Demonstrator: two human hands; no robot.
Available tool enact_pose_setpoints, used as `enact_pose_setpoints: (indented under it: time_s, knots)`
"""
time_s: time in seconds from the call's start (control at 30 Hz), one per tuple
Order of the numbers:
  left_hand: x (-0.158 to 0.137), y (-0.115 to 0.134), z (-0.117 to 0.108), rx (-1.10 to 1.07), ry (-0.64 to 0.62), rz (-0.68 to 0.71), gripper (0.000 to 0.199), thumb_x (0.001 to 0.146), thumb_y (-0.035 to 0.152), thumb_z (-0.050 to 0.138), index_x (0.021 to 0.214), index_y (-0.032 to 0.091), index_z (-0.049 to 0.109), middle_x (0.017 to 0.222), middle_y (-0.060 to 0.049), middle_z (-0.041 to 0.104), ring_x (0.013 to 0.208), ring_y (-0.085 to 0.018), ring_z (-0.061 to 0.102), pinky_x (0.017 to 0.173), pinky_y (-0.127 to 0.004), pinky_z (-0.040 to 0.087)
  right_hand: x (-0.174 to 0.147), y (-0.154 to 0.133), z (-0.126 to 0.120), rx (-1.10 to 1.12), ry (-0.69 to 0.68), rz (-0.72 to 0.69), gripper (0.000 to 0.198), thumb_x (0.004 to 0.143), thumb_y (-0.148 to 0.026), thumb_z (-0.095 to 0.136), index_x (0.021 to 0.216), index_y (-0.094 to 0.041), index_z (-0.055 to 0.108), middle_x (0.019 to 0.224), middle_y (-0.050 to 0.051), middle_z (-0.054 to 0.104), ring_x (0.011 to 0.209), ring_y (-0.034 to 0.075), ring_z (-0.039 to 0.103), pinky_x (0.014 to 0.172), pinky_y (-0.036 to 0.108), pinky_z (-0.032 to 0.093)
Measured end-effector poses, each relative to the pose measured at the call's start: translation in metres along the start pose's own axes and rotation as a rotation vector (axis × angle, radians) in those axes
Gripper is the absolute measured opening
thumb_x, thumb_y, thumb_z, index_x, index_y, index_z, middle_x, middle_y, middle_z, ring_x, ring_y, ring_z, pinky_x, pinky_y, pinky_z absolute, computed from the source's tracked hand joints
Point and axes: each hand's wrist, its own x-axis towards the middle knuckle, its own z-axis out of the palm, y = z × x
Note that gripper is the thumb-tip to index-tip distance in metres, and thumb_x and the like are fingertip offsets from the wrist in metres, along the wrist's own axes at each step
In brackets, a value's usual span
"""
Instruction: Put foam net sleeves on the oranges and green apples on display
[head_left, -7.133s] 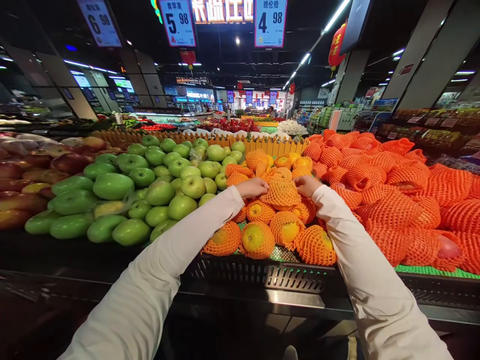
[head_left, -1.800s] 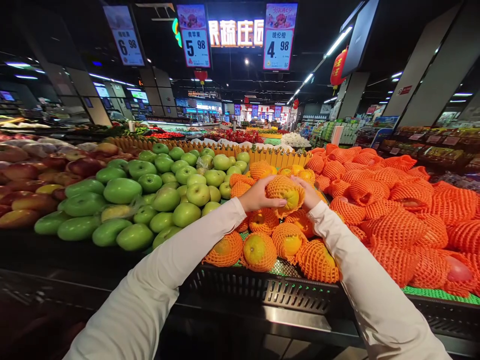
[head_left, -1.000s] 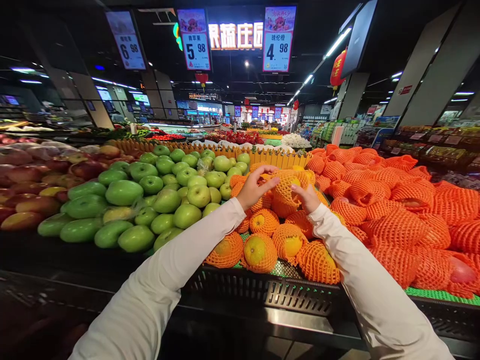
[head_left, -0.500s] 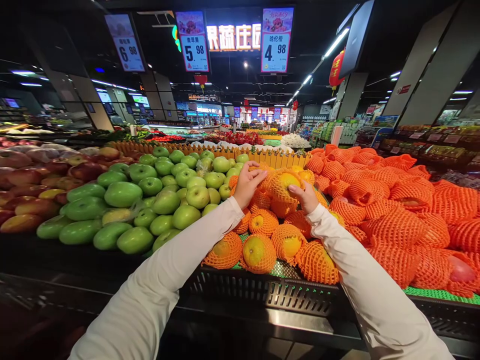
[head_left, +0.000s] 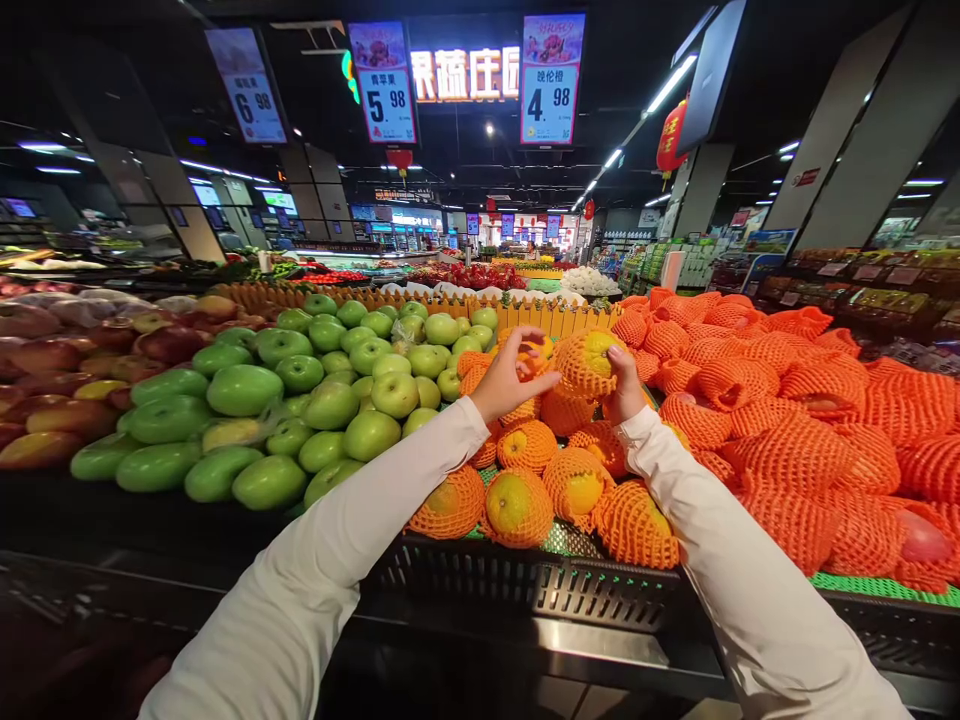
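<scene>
Right hand [head_left: 624, 385] is clamped on one netted orange [head_left: 589, 362], lifted clear above the orange pile [head_left: 555, 470] at the back of the black crate [head_left: 540, 580]. Left hand [head_left: 506, 380] is off it: fingers curled but apart, gripping nothing, just beside the fruit.

Judgement on doing the step well: keep the palm under the orange, and use the left fingertips on the foam net only, so the sleeve goes on straight without squashing the fruit or knocking its neighbours.

Orientation: fruit is near round, so no real long axis. The net's open mouth shows bare yellow peel facing up and toward the camera; sleeve axis tilts likewise.

Green apples [head_left: 330, 400] sit left, well apart.
</scene>
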Motion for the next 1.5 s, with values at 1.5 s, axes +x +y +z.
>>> enact_pose_setpoints:
  time_s: [1.5]
  knots:
    - [0.002, 0.003, -0.008, 0.279, 0.576, 0.031, 0.093, 0.057, 0.025, 0.093, 0.135, 0.029, 0.043, 0.135, -0.011, 0.06, 0.127, -0.033, 0.06, 0.115, -0.054, 0.046, 0.01, 0.004, 0.001, -1.651, -0.209, 0.089, 0.077, 0.064, -0.043, 0.089, 0.126, -0.014, 0.055, 0.131, 0.021, 0.065, 0.121, 0.037, 0.064, 0.099, 0.045, 0.052]
